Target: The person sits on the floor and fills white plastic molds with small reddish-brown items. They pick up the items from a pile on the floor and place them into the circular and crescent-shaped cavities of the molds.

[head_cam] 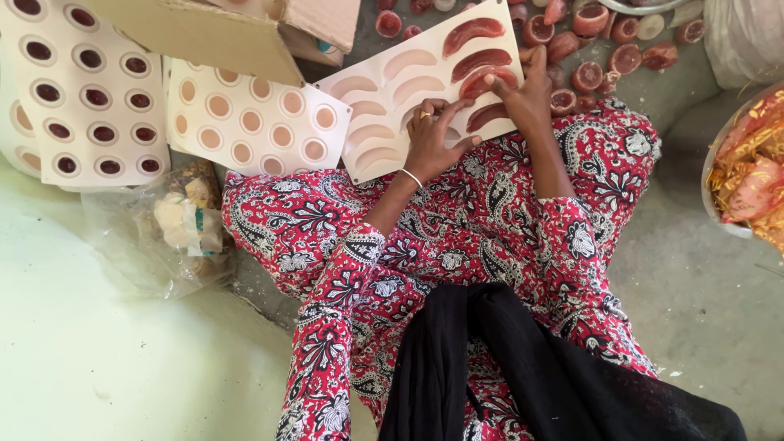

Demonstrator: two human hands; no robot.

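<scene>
Crescent mould (384, 90) on the lap under both hands (478, 114), round-cavity mould (253, 118) left, loose pieces (608, 57) behind right.

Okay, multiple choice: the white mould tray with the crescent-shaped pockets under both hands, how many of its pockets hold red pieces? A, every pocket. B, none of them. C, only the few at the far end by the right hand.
C: on the crescent mould tray, red pieces fill only the pockets near the right hand; those by the left hand are empty.
</scene>
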